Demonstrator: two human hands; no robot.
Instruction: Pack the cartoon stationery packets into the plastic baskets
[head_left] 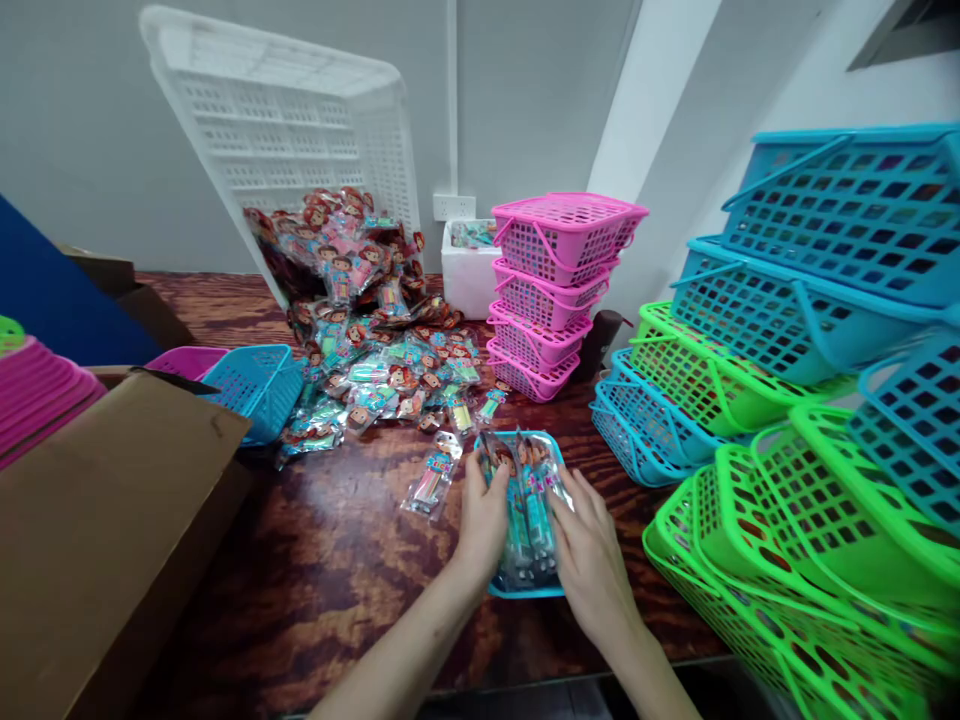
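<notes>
A small blue basket point(525, 594) lies low on the table in front of me, filled with clear plastic packets point(525, 500) that have cartoon-figure tops and pastel sticks. My left hand point(484, 515) grips the packets from the left, its thumb across their front and its other fingers partly hidden. From the right side, my right hand point(589, 550) presses its bent fingers against the same packets, over the basket's rim. One loose packet point(435, 475) lies on the table just left of my left hand.
A heap of similar packets point(390, 375) spills from a tipped white crate point(277, 120). Stacked pink baskets point(536, 320) stand behind; blue baskets point(825, 300) and green baskets point(810, 540) pile up on the right. A cardboard box point(112, 540) and another blue basket point(255, 390) are at left.
</notes>
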